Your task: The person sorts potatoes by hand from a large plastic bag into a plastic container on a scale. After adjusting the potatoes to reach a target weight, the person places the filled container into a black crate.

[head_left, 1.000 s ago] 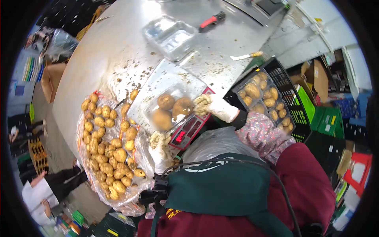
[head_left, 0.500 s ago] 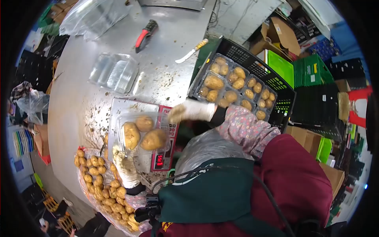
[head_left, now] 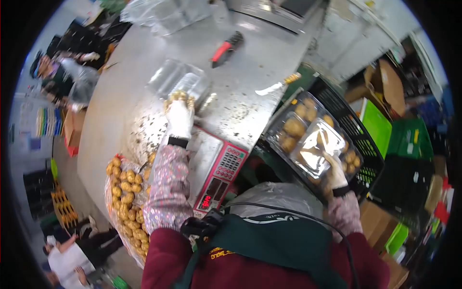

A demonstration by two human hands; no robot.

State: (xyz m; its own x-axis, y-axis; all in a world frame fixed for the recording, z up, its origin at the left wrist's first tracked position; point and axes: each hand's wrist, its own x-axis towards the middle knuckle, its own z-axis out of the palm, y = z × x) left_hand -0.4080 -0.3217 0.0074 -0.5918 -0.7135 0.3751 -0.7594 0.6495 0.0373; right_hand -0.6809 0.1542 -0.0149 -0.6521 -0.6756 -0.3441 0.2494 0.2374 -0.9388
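Observation:
My gloved right hand [head_left: 335, 171] grips the near side of a closed clear punnet of potatoes [head_left: 315, 144], tilted above other filled punnets in a black crate [head_left: 332, 98]. Glare on its lid partly hides the potatoes inside. At the far side of the scale, my gloved left hand [head_left: 180, 118] has its fingers bent over the near edge of the clear plastic punnets [head_left: 173, 74] on the metal table. Its thumb is not clearly seen. The red-framed scale [head_left: 207, 164] has a bare pan, partly covered by my left sleeve.
A net sack of potatoes [head_left: 127, 207] lies at the table's left edge. A red-and-black handled tool [head_left: 227, 49] and a curved knife [head_left: 279, 85] lie on the metal table [head_left: 130, 62]. Green crates [head_left: 411, 137] and cardboard boxes stand right. Other people are at left.
The potato punnet has gone from the scale to the crate, now in my right hand. My left hand has moved from the scale to the clear punnets. The camera view has shifted.

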